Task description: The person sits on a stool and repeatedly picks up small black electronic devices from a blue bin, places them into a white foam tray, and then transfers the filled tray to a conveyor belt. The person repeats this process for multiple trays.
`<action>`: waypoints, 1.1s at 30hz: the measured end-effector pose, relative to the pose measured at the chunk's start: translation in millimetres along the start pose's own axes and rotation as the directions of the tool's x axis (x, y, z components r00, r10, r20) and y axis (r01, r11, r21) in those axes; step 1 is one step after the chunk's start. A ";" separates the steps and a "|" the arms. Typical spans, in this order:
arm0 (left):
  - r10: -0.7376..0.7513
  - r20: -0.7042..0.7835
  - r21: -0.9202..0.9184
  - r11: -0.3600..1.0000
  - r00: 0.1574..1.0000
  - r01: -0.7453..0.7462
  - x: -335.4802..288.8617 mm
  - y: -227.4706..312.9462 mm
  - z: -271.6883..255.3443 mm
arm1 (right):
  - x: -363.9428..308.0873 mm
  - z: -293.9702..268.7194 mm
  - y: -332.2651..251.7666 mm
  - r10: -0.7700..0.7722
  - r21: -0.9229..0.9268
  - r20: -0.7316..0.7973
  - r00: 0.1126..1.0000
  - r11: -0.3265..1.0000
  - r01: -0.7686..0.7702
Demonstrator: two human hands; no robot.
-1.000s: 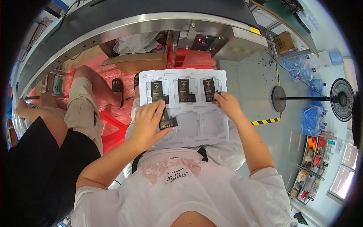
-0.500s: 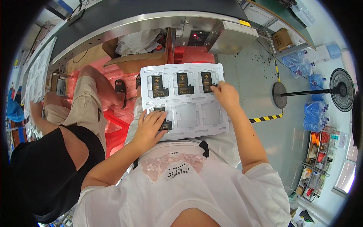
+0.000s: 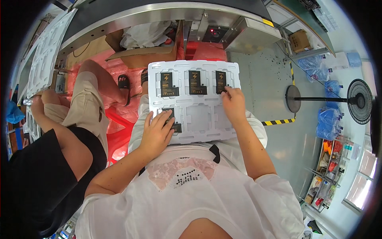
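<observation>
A white moulded plastic tray (image 3: pixel 235 137) rests across my lap, with compartments in two rows. Three flat black L-shaped phone batteries with gold markings lie in its far row: a left one (image 3: pixel 167 84), a middle one (image 3: pixel 195 82) and a right one (image 3: pixel 221 81). My right hand (image 3: pixel 234 104) is closed, its fingertips at the lower corner of the right battery. Over the near-left compartment, my left hand (image 3: pixel 155 132) lies with fingers spread, partly covering a fourth battery (image 3: pixel 176 127). The middle near compartment holds nothing; my right hand partly hides the one beside it.
At my left sits a person in a black top (image 3: pixel 43 175), holding another white tray (image 3: pixel 47 51). A metal-edged bench (image 3: pixel 151 18) runs ahead, above an open cardboard box (image 3: pixel 147 56). To the right stand a black fan (image 3: pixel 359 95) and a shelf rack (image 3: pixel 328 171).
My right hand stays at the right battery, with its fingers drawn closer together. My left hand has barely shifted. The neighbour's white tray has moved up and to the right.
</observation>
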State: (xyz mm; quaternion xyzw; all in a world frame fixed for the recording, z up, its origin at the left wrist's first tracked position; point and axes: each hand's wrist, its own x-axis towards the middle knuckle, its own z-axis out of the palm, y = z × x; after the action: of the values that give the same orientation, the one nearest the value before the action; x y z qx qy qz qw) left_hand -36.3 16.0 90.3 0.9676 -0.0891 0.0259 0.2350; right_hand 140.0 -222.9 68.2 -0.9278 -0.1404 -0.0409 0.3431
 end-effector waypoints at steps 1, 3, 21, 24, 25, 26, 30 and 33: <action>-0.004 0.006 -0.005 1.000 1.000 0.004 1.0 0.0 -0.9 | 5.2 -1.7 -5.1 -0.002 0.010 -0.010 1.000 1.000 0.002; -0.010 0.012 -0.010 1.000 1.000 0.010 1.5 -1.0 -2.9 | 27.5 -19.5 -21.9 -0.020 0.050 -0.062 0.998 0.999 0.023; -0.043 -0.808 0.283 0.846 0.587 0.452 317.8 -50.7 -193.5 | 405.0 -77.6 -133.5 -0.185 -0.635 0.319 0.929 0.686 0.355; -0.418 -0.707 0.245 0.612 0.571 0.752 350.3 -77.0 -200.0 | 401.1 -74.6 -163.3 -0.019 -0.791 0.397 0.918 0.500 0.352; -0.488 -0.644 0.241 0.602 0.589 0.761 360.2 -77.1 -201.3 | 388.7 -85.1 -164.5 -0.072 -0.836 0.349 0.934 0.426 0.345; -0.554 -0.577 0.238 0.588 0.600 0.773 369.9 -78.9 -203.8 | 381.9 -94.6 -164.7 -0.128 -0.876 0.305 0.944 0.350 0.331; -0.477 -0.355 0.233 0.788 0.804 0.570 384.0 -71.9 -203.9 | 356.0 -126.3 -137.6 -0.176 -0.758 0.141 0.974 0.614 0.220; -0.429 -0.345 0.113 0.864 0.835 0.490 348.0 -22.9 -190.3 | 279.9 -132.2 -119.5 -0.494 -0.652 -0.122 0.861 0.694 0.306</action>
State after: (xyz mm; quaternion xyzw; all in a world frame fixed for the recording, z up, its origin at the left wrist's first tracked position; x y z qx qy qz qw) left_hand 308.5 67.8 281.0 0.9625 0.1877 0.1276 0.1487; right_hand 376.1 -156.9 291.8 -0.9173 -0.2686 -0.2929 0.0228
